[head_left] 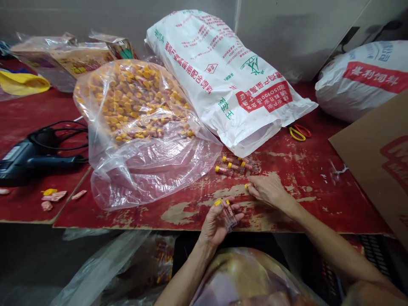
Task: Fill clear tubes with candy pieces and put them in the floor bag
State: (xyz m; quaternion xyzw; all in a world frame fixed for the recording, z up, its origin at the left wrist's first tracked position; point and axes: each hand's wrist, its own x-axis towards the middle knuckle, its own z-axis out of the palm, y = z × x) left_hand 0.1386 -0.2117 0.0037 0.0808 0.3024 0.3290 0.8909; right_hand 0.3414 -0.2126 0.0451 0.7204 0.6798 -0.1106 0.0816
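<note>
The fingers of the left hand [216, 221] curl around a small bundle of clear tubes [228, 216] with yellow caps, holding them side by side just above the near edge of the counter [302, 178]. The right hand [267, 190] lies flat on the worn red surface, its fingers pinched narrowly on one more yellow-capped tube [246, 186]. Just beyond it, a few loose tubes [234, 165] lie on the counter, near the mouth of a white printed sack [229, 80]. To the left, a large clear plastic bag [140, 127] holds a heap of the same tubes. The tubes look light, stiff and smooth, so they would likely roll or slip from a loose grip; a pinch across the middle of the body, or at the cap end, seems the surest hold. Farther out lie yellow-and-red scissors [298, 132], a black tool with its cord [35, 157], a second sack [363, 80] and a sheet of cardboard [376, 161].
</note>
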